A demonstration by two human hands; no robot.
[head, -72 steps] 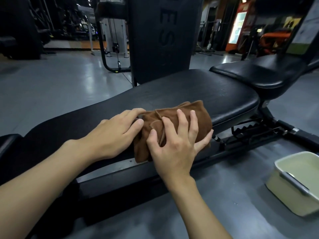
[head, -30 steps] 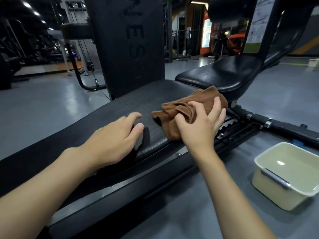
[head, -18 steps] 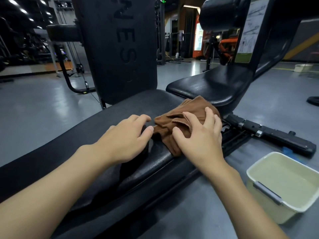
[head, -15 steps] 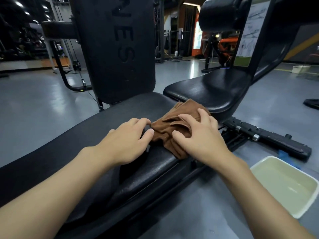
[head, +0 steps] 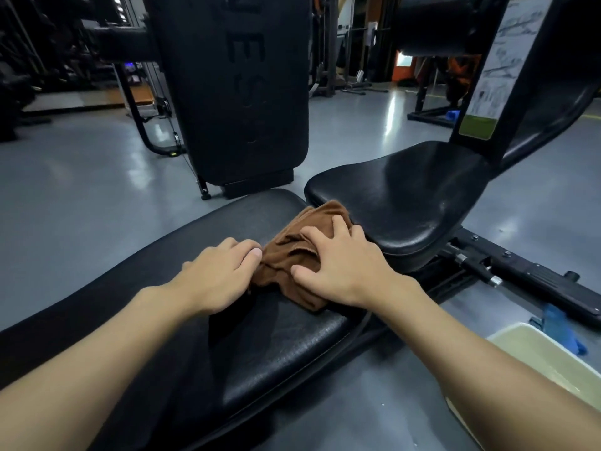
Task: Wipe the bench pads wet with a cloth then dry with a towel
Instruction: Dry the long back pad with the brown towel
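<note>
A bunched brown cloth [head: 292,252] lies at the far end of the long black bench pad [head: 276,340], right against the raised black seat pad [head: 400,196]. My right hand [head: 344,265] presses down on top of the cloth with fingers spread. My left hand [head: 221,275] rests on the pad at the cloth's left edge, its fingertips touching the fabric. The pad shines in front of the hands.
A cream plastic tub [head: 546,362] with liquid stands on the grey floor at the lower right, with a blue item [head: 561,327] behind it. The bench's black frame rail [head: 527,281] runs right. A tall black machine shroud [head: 240,89] stands behind the bench.
Both hands and the cloth have slid along the long pad toward its far end, up to the seat pad. The view has turned right, pushing the tub toward the frame's corner.
</note>
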